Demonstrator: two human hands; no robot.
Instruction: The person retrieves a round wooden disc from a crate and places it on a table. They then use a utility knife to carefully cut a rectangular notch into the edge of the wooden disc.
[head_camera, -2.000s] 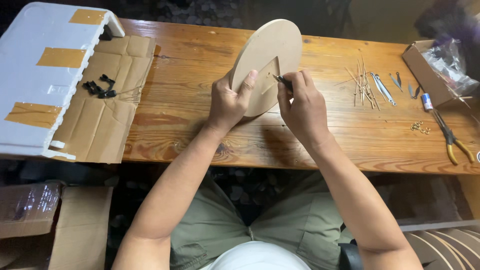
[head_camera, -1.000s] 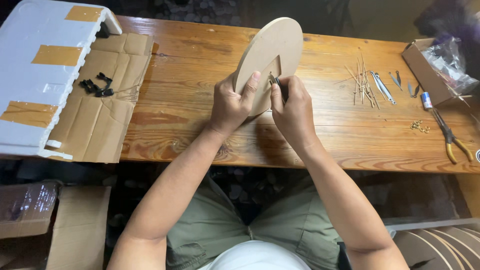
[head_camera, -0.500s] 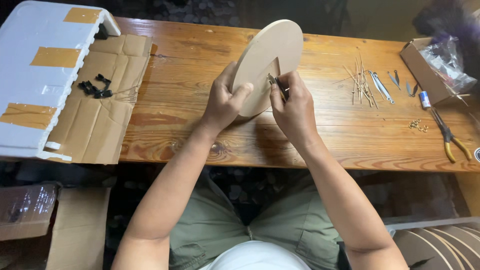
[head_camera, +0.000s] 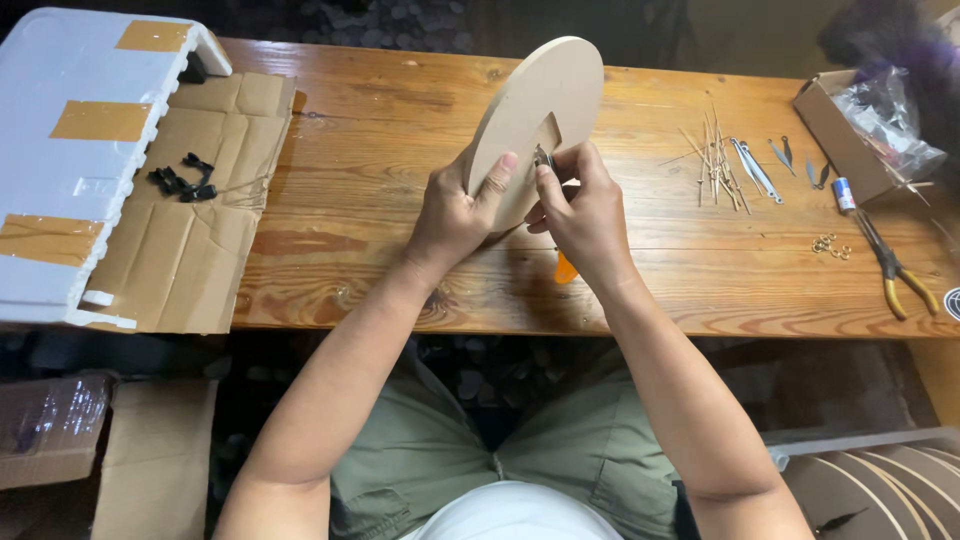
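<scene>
Nearest the person, both hands meet over the middle of the bench (head_camera: 400, 290). The left hand (head_camera: 455, 215) is clamped on the lower edge of a pale wooden disc (head_camera: 535, 120), thumb across its face, holding it on edge. The disc's long axis runs from about 7 o'clock up to 1 o'clock, leaning away from the person. The right hand (head_camera: 585, 205) sits at 3 o'clock of the left, fingers pinched together on a small dark metal part (head_camera: 544, 158) at the notch cut into the disc's face. Farther off, at 2 o'clock, thin sticks (head_camera: 715, 155) and pliers (head_camera: 890, 265) lie well apart.
</scene>
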